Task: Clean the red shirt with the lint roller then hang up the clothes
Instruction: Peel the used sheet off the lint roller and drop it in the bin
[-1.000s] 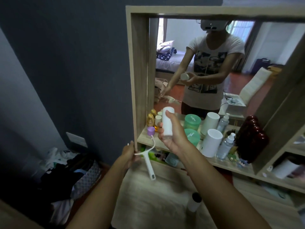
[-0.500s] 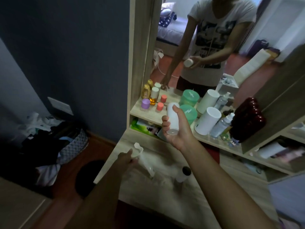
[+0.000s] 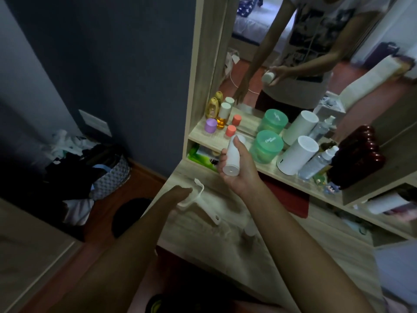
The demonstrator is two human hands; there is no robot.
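Observation:
My right hand grips a white lint roll and holds it upright above the wooden tabletop, in front of the shelf. The white lint roller handle lies low on the tabletop at its left edge. My left hand is closed on the bent wire end of the handle, and my fingers are mostly hidden. The roll and the handle are apart. No red shirt shows clearly in view.
The mirror shelf holds small bottles, two green jars, a white cylinder, a spray bottle and a dark red object. A basket of clothes stands on the floor at the left. A blurred bottle stands on the tabletop.
My view has tilted down. My left hand lowered the handle from chest height to the tabletop. My right hand kept the roll and drew slightly back from the shelf.

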